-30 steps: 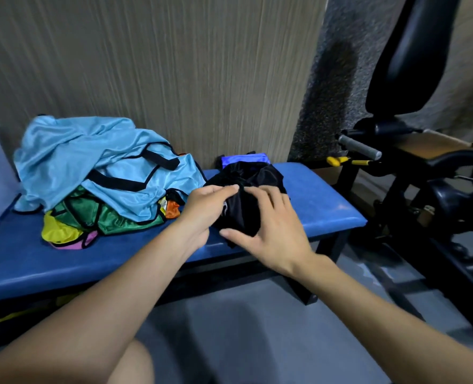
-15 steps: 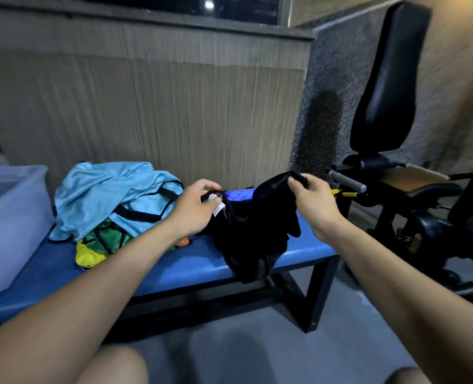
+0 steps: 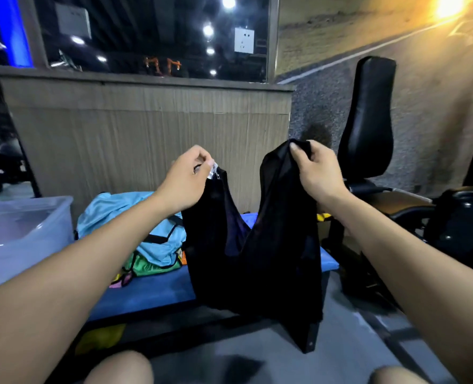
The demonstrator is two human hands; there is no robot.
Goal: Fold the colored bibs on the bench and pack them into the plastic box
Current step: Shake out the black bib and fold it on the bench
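Left hand (image 3: 186,180) and right hand (image 3: 317,170) each pinch a shoulder of the black bib (image 3: 257,259), hung unfolded above the bench (image 3: 152,292); a heap of colored bibs (image 3: 157,245) waits, plastic box (image 3: 21,234) contents unclear, so early going.

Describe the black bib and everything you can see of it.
The black bib is a thin, dark, slightly sheer fabric vest with two shoulder straps and a deep scooped neck between them. It hangs unfolded in the air in front of the bench, its lower edge drooping below the seat. The left hand pinches one strap, where a small white tag shows; the right hand grips the other strap. Whether its hanging cloth touches the bench cannot be told.
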